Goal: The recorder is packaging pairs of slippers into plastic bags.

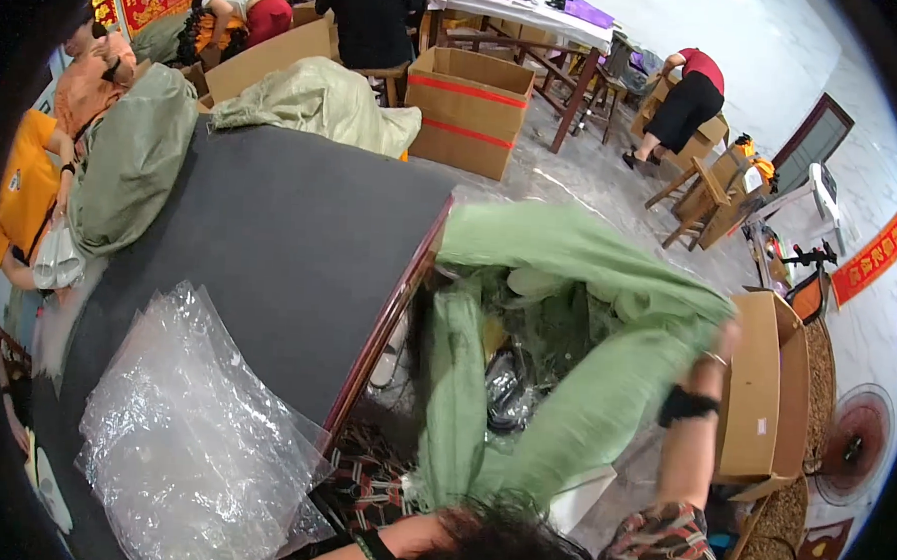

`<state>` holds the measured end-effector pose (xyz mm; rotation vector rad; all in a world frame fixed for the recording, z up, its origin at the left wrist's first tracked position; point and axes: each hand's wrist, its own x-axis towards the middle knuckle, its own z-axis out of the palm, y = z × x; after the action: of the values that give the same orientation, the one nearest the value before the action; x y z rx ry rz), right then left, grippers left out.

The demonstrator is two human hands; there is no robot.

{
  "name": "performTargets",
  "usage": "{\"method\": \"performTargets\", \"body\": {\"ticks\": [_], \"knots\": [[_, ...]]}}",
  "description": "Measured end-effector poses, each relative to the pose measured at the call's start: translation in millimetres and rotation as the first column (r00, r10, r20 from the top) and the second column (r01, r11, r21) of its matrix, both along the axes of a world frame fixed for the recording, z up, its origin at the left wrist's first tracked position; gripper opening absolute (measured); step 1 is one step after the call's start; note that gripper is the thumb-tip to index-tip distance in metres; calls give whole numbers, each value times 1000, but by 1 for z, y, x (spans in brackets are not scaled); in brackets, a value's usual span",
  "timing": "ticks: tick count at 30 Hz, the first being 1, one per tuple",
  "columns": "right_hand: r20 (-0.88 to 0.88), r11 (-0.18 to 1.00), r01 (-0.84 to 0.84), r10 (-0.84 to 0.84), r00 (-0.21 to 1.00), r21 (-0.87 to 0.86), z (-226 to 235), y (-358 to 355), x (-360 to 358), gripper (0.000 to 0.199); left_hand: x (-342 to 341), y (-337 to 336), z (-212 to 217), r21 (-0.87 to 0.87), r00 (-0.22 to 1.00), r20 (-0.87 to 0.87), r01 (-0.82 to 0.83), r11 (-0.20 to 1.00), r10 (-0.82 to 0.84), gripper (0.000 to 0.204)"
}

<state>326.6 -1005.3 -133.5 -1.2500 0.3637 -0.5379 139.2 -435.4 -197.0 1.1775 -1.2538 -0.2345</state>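
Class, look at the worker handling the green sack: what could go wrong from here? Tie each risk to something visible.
1. The right hand holds the rim of the wide-open green sack; if the sack tips, items in clear plastic could spill.
2. The clear plastic sheets lie loosely up to the edge of the dark table, so a brush from an arm might slide some off.

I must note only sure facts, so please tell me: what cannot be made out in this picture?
All in the head view:
1. Left hand: its fingers, hidden by dark hair.
2. Right hand: blurred; its exact grip is unclear.
3. Contents of the sack: partly hidden by its folds.
4. Clear plastic: overlap and glare hide the count.
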Motion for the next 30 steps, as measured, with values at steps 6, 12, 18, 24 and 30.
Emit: {"method": "performTargets", "body": {"ticks": [6, 12, 18, 24, 30], "knots": [[-42, 768, 634, -633, 773, 90, -5, -78, -223, 34, -11, -20, -86, 271, 889, -291, 430, 861, -353, 30], [-503, 588, 745, -769, 395, -314, -132, -224, -291, 33, 6, -45, -36, 771, 993, -119, 86, 630, 10, 22], [-496, 364, -360, -768, 406, -859, -34, -25, -31, 48, -31, 16, -62, 470, 947, -312, 218, 855, -70, 19], [-353, -208, -337, 47, 934, -918, -36, 197, 150, 109, -72, 86, -94, 461, 888, -459, 252, 851, -15, 27], [-707, -131, -742, -236, 667, -657, -139, 213, 187, 95, -88, 100, -132, 496, 939, -339, 131, 858, 52, 29]]}}
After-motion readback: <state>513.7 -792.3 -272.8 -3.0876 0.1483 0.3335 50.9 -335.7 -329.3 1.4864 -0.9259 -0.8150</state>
